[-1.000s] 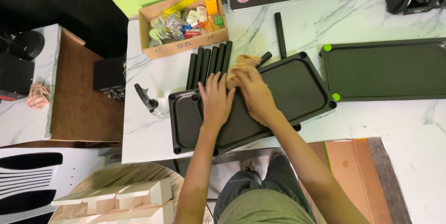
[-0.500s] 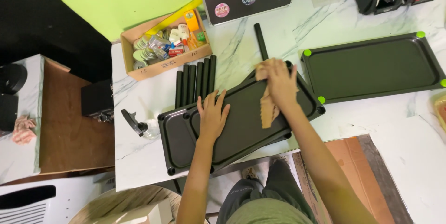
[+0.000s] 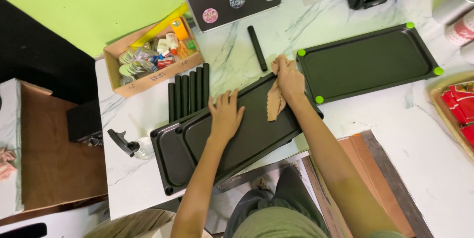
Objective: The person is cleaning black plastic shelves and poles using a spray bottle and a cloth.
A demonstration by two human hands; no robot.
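Your right hand (image 3: pixel 289 77) now sits at the far right corner of the dark tray (image 3: pixel 232 137), closed around a tan cloth (image 3: pixel 275 102) that hangs crumpled down onto the tray's floor; a second ago that hand and cloth were near the middle of the tray, so the wipe has travelled outward to the tray's end. Your left hand (image 3: pixel 225 114) has stayed where it was, spread flat with fingers wide on the tray's inner surface near its far rim, pinning it to the marble table (image 3: pixel 237 53). This tray lies at a slant across the table's near edge, with what looks like another tray of the same kind nested under it at its left end. Judging from this, the middle of the tray has been covered and the cloth is now working its right-hand corner. Just beyond the tray's far rim stands a row of black tubes (image 3: pixel 188 92), and one loose black tube (image 3: pixel 256 48) lies farther back. To the tray's right, close to its corner, rests a second tray with green corner caps (image 3: pixel 368 60). A cardboard box of small items (image 3: pixel 150 60) sits beyond the tray's left half, and a spray bottle (image 3: pixel 129 145) lies just off its left end.
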